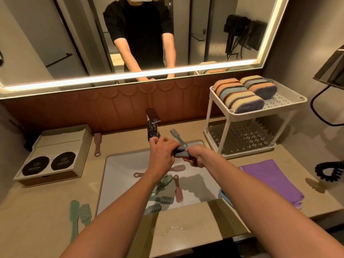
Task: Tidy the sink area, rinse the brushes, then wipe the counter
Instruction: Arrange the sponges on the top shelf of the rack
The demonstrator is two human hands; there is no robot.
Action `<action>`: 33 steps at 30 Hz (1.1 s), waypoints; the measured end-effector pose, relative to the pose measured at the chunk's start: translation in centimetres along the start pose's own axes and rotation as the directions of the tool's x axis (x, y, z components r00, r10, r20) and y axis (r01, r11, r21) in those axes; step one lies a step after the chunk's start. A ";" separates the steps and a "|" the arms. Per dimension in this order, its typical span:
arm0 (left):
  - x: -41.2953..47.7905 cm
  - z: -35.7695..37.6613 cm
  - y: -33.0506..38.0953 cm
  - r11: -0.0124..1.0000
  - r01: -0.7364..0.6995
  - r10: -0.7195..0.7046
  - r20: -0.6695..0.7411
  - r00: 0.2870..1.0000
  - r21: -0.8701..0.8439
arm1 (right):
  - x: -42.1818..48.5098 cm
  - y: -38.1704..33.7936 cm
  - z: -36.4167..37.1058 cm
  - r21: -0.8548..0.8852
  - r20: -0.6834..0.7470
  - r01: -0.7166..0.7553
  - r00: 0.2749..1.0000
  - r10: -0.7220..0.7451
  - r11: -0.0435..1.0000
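Left hand (161, 155), right hand (195, 158), both grips tight on one blue-grey sponge (181, 154); faucet (153, 127) just behind, brushes (162, 199) in sink (121, 174) below.

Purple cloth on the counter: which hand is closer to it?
Right. The right hand is over the sink, left of the purple cloth. The left hand is farther left, by the faucet. Both grip a grey-blue item.

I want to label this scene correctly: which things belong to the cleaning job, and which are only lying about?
Job: left hand, right hand, the blue-grey pad they hold, brushes in the sink, green brushes on the counter, tap, purple cloth.
Lying about: wooden box, black coiled cord.
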State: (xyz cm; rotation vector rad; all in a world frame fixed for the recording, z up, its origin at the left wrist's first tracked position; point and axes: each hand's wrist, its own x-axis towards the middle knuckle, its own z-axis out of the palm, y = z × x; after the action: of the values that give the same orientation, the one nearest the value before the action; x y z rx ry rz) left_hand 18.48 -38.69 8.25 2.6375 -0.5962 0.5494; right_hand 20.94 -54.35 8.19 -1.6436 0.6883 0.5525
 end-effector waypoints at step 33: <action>12.6 -8.0 9.0 0.797 0.209 -0.311 -0.089 0.946 -0.566 | -9.7 -9.1 -11.3 -0.397 -0.331 0.769 0.389 -0.860 0.501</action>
State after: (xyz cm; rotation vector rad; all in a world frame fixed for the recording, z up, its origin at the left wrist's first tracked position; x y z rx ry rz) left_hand 22.44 -46.78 23.12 2.0434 -0.2670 0.4394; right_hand 20.27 -63.11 23.23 -2.0700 0.0661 -0.6072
